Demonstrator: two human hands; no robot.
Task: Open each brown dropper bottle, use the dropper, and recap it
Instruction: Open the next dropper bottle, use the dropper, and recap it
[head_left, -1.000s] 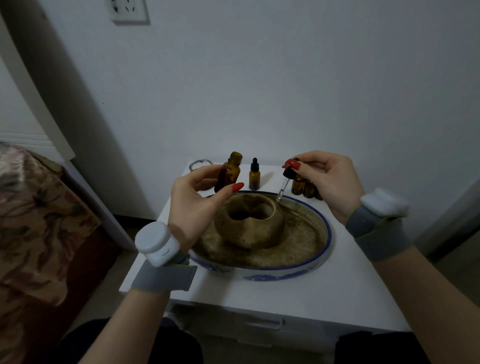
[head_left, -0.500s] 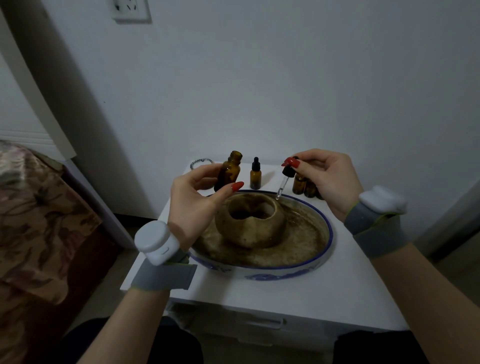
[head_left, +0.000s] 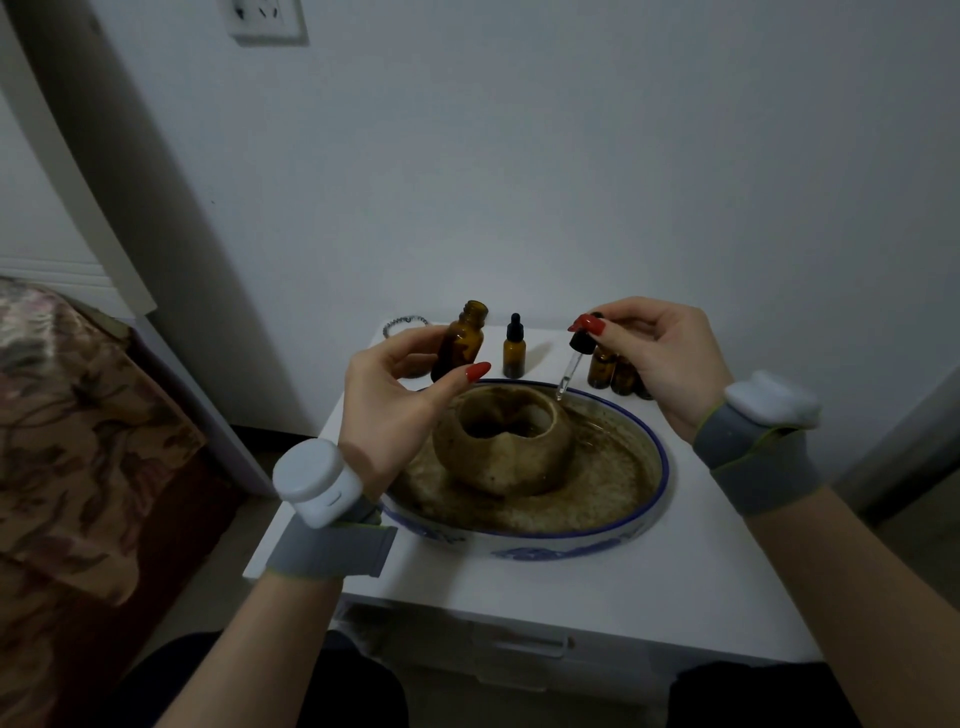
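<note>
Wristbands of grey fabric carrying white pods sit on both forearms nearest the camera. Beyond them a white desk (head_left: 597, 587) bears a blue-rimmed dish (head_left: 652, 499) with a brown pot (head_left: 498, 452) standing in its middle. The left hand (head_left: 395, 400) curls round an uncapped brown bottle (head_left: 460, 340), held tilted above the dish's far left rim. The right hand (head_left: 660, 358) pinches the black bulb of a dropper (head_left: 574, 358) between thumb and fingertips, its glass tip pointing down just over the pot's far right edge. Farther back on the desk stands a capped dropper bottle (head_left: 514, 348), between the two hands. More brown bottles (head_left: 613, 371) cluster partly behind the right hand. A beaded bracelet (head_left: 405, 322) lies at the far left corner.
</note>
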